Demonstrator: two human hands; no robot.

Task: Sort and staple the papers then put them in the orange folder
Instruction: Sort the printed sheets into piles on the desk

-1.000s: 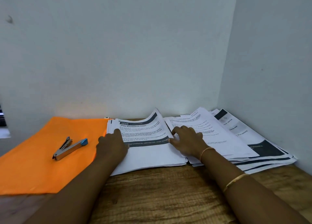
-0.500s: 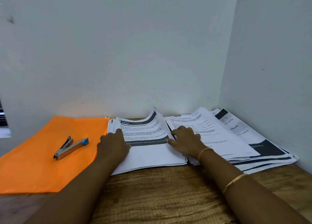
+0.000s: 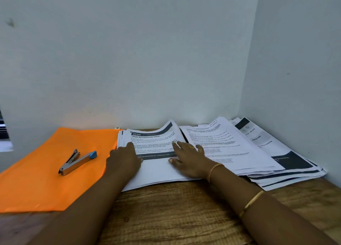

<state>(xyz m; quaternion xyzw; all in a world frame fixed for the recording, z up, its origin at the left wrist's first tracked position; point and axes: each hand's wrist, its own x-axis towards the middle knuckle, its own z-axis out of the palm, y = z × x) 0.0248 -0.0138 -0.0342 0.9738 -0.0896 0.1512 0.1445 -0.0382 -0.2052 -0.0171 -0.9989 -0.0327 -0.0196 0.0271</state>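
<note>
Papers [image 3: 158, 172]: one stack on the table [image 3: 175, 217], just right of the orange folder [image 3: 46, 180]; a second pile [image 3: 239, 152] beside it.
Left hand [image 3: 123, 159]: rests on my stack's left edge; I cannot tell if it grips.
Right hand [image 3: 190, 158]: my fingers spread flat on the top sheet.
Stapler [image 3: 77, 161]: lying on the folder.

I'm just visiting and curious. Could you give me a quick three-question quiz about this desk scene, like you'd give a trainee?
1. True or false: the stapler lies on the orange folder.
2. Fill in: the left hand rests on the ____ edge of the near paper stack.
3. The right hand wears: A a glove; B a ring and a bangle; C nothing.
Key: 1 true; 2 left; 3 B.
</note>
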